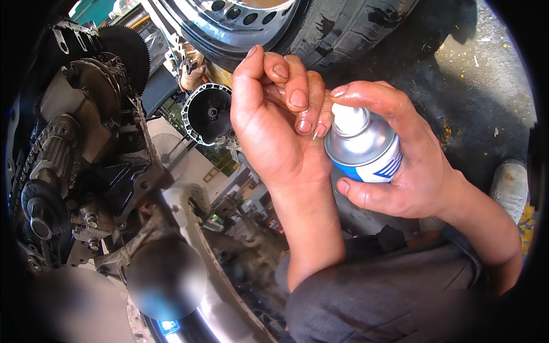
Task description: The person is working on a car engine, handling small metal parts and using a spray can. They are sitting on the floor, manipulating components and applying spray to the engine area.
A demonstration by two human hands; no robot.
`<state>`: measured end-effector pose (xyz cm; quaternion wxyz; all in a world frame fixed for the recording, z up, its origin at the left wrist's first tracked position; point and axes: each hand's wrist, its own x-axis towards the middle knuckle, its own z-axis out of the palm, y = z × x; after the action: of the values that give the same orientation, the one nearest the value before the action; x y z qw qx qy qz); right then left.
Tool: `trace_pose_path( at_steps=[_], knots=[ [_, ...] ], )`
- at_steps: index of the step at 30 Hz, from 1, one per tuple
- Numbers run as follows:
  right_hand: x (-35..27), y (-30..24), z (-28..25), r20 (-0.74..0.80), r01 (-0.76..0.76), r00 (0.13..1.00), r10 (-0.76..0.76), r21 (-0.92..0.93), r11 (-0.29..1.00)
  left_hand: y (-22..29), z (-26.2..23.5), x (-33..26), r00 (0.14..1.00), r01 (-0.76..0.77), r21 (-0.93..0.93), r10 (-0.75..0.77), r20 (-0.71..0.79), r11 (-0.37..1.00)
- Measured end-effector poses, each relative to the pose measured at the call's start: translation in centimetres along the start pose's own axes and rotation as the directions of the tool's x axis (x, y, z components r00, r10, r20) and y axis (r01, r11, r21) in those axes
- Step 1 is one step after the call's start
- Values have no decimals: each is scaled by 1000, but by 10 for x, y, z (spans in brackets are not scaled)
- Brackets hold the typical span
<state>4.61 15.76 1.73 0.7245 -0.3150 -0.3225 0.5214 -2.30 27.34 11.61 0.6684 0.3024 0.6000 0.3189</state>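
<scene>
My left hand is raised in the middle of the view, palm toward me, with its fingers curled loosely inward. Those fingers look wet and smudged, and a tiny bright spot shows at one fingertip. No object is visible in that hand. On its right, my right hand grips a spray can with a silver top and a blue-and-white body. The index finger rests on the white nozzle, which is close against the left fingertips. The can's lower part is hidden by the right hand and the picture angle.
A wheel with a black tyre lies beyond my hands. At left stands greasy machinery with a chain and a toothed disc. A round metal housing sits behind my left hand. A pale shoe shows at right.
</scene>
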Motion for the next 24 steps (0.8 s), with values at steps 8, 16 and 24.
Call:
trace_pose_path(
  at_steps=[8, 16, 24],
  knots=[
    [5, -25, -3, -7, -28, 1000, 28, -12, 1000, 8, 16, -9, 999, -36, -60, 39, 35, 998],
    [26, -80, -15, 87, -25, 994, 59, -347, 938, 11, 35, -9, 996, 12, -16, -13, -93, 1000],
    [59, -150, -37, 162, 93, 987, 8, -610, 787, 30, 54, 38, 958, 197, -238, -134, 255, 951]
  ],
)
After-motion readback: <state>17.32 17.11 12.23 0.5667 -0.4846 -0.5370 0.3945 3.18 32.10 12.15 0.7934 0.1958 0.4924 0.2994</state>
